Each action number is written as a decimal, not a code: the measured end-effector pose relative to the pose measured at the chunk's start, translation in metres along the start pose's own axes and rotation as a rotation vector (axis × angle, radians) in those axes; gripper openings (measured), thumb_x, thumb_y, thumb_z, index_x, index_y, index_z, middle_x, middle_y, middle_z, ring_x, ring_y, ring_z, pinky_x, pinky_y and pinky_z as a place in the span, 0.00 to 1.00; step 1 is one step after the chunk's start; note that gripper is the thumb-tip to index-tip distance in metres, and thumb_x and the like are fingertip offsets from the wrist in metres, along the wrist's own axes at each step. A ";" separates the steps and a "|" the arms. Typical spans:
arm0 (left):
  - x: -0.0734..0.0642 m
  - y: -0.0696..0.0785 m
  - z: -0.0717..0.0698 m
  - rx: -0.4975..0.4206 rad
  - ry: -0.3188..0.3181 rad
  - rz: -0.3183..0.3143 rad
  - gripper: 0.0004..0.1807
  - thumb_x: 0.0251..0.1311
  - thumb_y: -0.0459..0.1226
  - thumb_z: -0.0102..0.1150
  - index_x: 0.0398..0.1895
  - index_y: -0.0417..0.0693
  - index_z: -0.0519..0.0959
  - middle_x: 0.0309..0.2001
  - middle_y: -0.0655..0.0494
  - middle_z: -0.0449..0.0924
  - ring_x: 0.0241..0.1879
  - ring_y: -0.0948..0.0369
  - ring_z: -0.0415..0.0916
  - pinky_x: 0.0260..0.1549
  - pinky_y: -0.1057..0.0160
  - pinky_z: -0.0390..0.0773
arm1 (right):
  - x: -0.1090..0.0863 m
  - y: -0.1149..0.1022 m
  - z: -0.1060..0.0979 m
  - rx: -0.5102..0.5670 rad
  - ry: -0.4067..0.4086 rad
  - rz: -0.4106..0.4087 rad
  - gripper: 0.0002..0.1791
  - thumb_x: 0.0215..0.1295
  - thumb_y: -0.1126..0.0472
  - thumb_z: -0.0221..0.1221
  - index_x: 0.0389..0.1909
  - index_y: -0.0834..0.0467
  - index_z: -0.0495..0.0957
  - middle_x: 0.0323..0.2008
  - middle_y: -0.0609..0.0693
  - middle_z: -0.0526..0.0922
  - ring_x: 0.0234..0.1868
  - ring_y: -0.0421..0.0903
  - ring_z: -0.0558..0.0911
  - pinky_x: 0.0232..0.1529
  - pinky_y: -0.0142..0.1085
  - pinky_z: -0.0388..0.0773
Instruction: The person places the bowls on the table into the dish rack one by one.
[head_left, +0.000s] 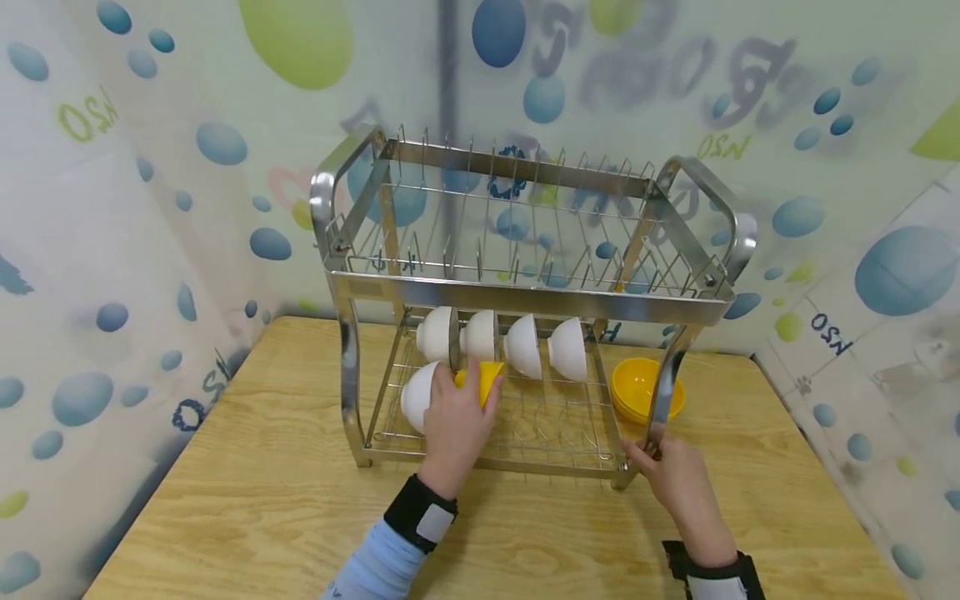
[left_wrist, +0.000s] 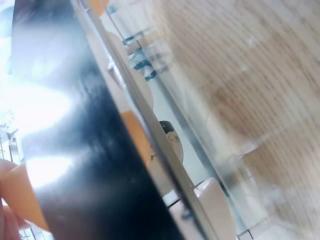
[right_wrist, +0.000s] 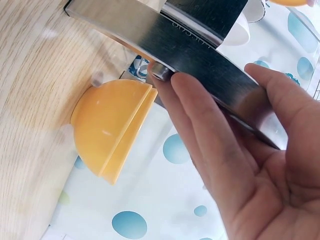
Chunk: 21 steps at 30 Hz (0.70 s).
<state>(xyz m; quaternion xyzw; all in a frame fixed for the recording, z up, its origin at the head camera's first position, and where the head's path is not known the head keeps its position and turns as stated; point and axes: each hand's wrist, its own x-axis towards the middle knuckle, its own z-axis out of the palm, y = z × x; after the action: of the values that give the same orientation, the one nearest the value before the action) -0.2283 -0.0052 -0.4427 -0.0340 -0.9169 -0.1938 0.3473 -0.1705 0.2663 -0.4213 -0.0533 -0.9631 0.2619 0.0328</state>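
Note:
In the head view my left hand [head_left: 456,429] pinches a yellow bowl [head_left: 491,379] by its edge, low inside the metal dish rack [head_left: 525,293]. The bowl is tilted on its side, just right of a white bowl [head_left: 417,400] standing at the lower tier's front left. Whether it touches the wires is hidden by the hand. At the left edge of the left wrist view, fingertips hold the yellow bowl [left_wrist: 22,195] behind a shiny metal bar [left_wrist: 95,120]. My right hand [right_wrist: 250,180] grips the rack's right front leg [right_wrist: 215,67], fingers and thumb on opposite sides.
Several white bowls [head_left: 522,346] stand on edge along the lower tier's back row. Two nested yellow bowls [head_left: 637,385] sit on the wooden table [head_left: 247,467], right of the rack. The upper tier [head_left: 480,212] has upright wire dividers. A patterned wall covering [head_left: 180,200] stands close behind.

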 end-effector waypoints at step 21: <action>-0.003 0.003 0.008 0.032 -0.026 0.011 0.29 0.62 0.56 0.53 0.54 0.41 0.77 0.50 0.23 0.68 0.43 0.38 0.76 0.24 0.51 0.82 | 0.001 0.001 -0.001 0.008 -0.013 -0.002 0.16 0.65 0.50 0.58 0.30 0.60 0.71 0.17 0.47 0.72 0.18 0.41 0.66 0.17 0.30 0.59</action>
<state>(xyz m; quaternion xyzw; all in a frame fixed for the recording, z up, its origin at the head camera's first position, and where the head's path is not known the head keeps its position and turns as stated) -0.2301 0.0008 -0.4493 -0.0359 -0.9242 -0.1765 0.3369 -0.1712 0.2674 -0.4206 -0.0504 -0.9622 0.2662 0.0272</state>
